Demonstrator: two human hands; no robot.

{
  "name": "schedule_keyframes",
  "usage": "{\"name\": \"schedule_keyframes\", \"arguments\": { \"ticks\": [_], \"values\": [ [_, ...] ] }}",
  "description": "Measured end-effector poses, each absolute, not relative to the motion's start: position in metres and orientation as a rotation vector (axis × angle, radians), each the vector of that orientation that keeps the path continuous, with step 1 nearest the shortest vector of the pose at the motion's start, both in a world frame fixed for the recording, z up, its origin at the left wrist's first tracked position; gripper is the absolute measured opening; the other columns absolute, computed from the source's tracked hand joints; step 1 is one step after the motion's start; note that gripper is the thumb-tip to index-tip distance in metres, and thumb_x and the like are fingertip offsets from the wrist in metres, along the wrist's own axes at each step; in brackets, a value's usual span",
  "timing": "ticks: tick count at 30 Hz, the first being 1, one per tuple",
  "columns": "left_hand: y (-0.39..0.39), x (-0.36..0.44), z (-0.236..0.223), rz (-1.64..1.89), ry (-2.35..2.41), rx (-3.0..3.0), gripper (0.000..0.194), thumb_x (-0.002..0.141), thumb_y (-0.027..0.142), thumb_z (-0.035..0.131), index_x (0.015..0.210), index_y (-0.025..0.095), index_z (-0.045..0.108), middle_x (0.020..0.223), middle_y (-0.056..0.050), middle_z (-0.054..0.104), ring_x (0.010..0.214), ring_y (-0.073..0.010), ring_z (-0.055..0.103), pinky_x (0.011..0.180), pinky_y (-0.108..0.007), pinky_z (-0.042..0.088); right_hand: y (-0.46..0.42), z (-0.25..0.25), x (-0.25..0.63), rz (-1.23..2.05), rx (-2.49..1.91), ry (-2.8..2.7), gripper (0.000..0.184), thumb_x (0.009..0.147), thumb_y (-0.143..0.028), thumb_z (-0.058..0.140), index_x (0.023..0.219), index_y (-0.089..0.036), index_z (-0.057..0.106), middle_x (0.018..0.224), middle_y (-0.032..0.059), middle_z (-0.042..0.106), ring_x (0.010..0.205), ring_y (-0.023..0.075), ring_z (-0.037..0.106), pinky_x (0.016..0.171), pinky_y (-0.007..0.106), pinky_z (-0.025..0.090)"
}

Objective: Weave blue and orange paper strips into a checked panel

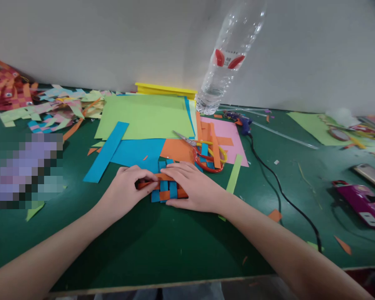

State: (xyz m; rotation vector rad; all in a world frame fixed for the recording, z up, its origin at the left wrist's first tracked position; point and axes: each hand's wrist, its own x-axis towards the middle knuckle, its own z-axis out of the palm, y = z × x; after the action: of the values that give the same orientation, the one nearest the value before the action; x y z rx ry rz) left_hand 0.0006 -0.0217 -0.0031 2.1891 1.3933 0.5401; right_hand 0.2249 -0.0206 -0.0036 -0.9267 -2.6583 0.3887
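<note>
On the green table in front of me lies a small woven piece of blue and orange paper strips [164, 195]. My left hand [129, 187] pinches an orange paper strip [146, 183] at the left side of the weave. Flat across the weave's right side rests my right hand [196, 187], its fingers stretched over the strips and hiding part of them. Just beyond the hands are scissors [210, 156] with red and yellow handles, partly among loose orange and blue strips. A wide blue strip [106, 152] lies to the left.
Green paper sheets [146, 116] are stacked behind the hands. A clear plastic bottle [228, 58] leans at the wall. A glue gun [244, 123] trails a black cord [275, 179] on the right. Woven paper scraps [56, 104] and a blurred screen [21, 166] lie left; a purple device [361, 204] lies right.
</note>
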Motion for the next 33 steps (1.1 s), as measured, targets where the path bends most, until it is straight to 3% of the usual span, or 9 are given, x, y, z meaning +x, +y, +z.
{"name": "schedule_keyframes", "arguments": {
  "ticks": [14,22,28,33],
  "values": [
    [-0.0227,0.0055,0.0006,0.542,1.399,2.102,0.017,0.08,0.04,0.063,0.08,0.025,0.07,0.082,0.0,0.072,0.078,-0.0222,0.064,0.073,-0.034,0.046,-0.02,-0.0045,0.2241,0.4,-0.921,-2.664,0.064,0.084,-0.048,0.058,0.135,-0.016,0.038,0.134,0.0131,0.051,0.13,0.0243,0.04,0.108,0.045,0.03],
    [-0.0222,0.009,-0.0022,0.639,1.299,1.947,0.013,0.077,0.034,0.066,0.081,0.021,0.069,0.078,0.0,0.073,0.066,-0.0179,0.066,0.064,-0.027,0.052,-0.0205,-0.0039,0.2244,0.395,-0.912,-2.668,0.062,0.084,-0.047,0.057,0.135,-0.016,0.039,0.133,0.0141,0.051,0.128,0.0252,0.042,0.107,0.045,0.031],
    [-0.0219,0.0092,-0.0016,0.636,1.269,1.916,0.013,0.077,0.032,0.065,0.081,0.02,0.069,0.08,-0.001,0.074,0.07,-0.0194,0.068,0.066,-0.028,0.055,-0.0201,-0.0028,0.2249,0.394,-0.906,-2.671,0.066,0.082,-0.049,0.059,0.136,-0.017,0.037,0.135,0.0128,0.049,0.129,0.0246,0.04,0.108,0.044,0.03],
    [-0.0216,0.0082,-0.0033,0.639,1.267,1.919,0.012,0.078,0.031,0.064,0.081,0.02,0.069,0.08,-0.001,0.074,0.07,-0.019,0.068,0.067,-0.028,0.055,-0.0188,0.0031,0.2275,0.299,-0.91,-2.665,0.069,0.081,-0.057,0.057,0.135,-0.018,0.039,0.14,0.0126,0.045,0.132,0.0272,0.035,0.112,0.051,0.018]
  ]
}}
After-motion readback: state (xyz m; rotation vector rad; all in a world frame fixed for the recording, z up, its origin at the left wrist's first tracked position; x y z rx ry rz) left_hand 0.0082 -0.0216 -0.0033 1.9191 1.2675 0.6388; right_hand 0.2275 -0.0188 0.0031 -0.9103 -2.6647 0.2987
